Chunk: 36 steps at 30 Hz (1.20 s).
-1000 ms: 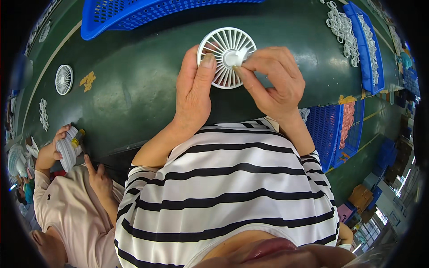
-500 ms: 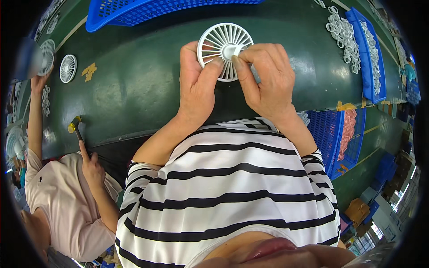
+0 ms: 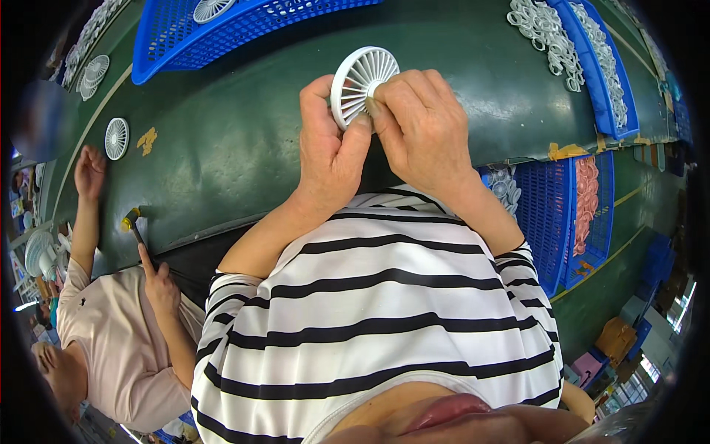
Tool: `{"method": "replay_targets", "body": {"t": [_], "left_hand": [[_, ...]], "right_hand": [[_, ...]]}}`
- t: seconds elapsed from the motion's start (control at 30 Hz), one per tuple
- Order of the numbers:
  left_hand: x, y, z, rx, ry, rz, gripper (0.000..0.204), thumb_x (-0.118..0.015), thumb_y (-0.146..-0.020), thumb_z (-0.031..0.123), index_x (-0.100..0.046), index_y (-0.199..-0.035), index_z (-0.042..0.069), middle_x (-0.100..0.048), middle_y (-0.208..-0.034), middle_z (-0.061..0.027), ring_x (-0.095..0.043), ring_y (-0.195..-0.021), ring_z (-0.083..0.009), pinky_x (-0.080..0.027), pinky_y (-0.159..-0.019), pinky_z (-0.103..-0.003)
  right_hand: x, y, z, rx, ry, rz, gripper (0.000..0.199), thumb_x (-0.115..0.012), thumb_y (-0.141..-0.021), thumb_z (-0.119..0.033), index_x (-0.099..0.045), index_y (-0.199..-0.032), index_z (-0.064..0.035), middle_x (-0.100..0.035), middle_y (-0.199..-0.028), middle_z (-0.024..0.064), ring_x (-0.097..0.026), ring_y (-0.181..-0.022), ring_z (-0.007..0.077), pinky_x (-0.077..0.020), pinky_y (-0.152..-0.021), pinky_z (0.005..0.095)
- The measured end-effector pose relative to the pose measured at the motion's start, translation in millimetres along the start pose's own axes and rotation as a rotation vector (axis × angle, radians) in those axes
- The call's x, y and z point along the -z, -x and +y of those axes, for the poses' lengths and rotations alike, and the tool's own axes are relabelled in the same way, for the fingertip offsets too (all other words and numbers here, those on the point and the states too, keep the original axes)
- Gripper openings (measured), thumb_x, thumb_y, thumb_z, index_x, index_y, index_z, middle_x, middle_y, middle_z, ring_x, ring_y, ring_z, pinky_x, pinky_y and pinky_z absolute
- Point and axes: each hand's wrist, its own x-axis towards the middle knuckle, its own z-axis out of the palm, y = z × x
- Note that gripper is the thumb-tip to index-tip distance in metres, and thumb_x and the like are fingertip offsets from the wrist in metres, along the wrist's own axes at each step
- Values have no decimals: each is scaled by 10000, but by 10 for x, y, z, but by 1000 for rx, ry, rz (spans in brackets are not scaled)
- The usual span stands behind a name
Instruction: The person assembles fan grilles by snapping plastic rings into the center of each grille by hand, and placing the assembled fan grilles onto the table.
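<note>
**Both my hands on the white fan grille**

My fingers cover the lower edge and the hub of the white fan grille (image 3: 362, 81), so I cannot make out its centre or what my right fingertips press there. My own striped shirt (image 3: 377, 325) hides everything below my wrists. The far blue basket (image 3: 244, 29) beyond my knuckles is cut off by the top edge.

My left hand (image 3: 329, 148) is closed on the grille's lower left rim, thumb against its face. My right hand (image 3: 421, 126) is closed on it from the right, fingertips bunched at the hub. The grille is held up off the green table (image 3: 237, 148), tilted on edge; its ribbed face turns leftward and toward me. Being round, it has no long axis.

Well left of my left hand another grille (image 3: 116, 138) lies flat, near a co-worker's hand (image 3: 90, 170). Right of my right hand, a blue tray (image 3: 592, 66) holds small white rings.
</note>
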Motion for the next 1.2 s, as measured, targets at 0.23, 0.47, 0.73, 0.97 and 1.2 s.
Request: {"method": "replay_targets", "body": {"t": [0.23, 0.47, 0.73, 0.97, 1.2], "left_hand": [[-41, -98, 189, 236, 310, -47, 500, -499, -857, 28, -330, -1320, -55, -542, -1180, -137, -544, -1079, -185, -429, -946, -325], [52, -59, 324, 395, 311, -192, 481, -593, -888, 146, -418, -1290, -52, -577, -1143, -101, -560, -1040, -145, -456, -916, -296], [64, -28, 115, 180, 82, -129, 444, -627, -894, 157, -456, -1263, -23, -605, -1106, -85, -580, -988, -128, -469, -862, -261], [199, 18, 47, -125, -438, -206, 430, -656, -843, 102, -494, -1226, -9, -663, -939, -159, -674, -775, -224, -518, -673, -301], [776, 35, -78, -349, -956, 376, 353, -619, -846, 25, -547, -1189, -16, -653, -1022, -198, -670, -873, -303, -521, -751, -334]], "right_hand": [[129, 75, 8, -91, 81, 247, 289, -731, -692, -202, -663, -951, -96, -592, -833, 6, -514, -738, 200, -360, -685, 344], [366, 81, 103, 195, -25, 51, 346, -776, -646, -245, -714, -967, -129, -613, -818, -45, -526, -781, 162, -347, -675, 302], [197, 91, 232, -79, -405, 10, 377, -654, -789, -61, -614, -1164, -65, -577, -1062, 106, -552, -909, 257, -452, -808, 338], [222, 11, 362, -200, -562, -349, 476, -695, -785, -138, -557, -1235, -70, -580, -939, 87, -573, -856, 207, -481, -745, 311], [384, -317, 1920, -381, 523, 73, 367, -600, -857, -321, -584, -1079, -30, -604, -995, 206, -600, -914, 378, -497, -764, 458]]}}
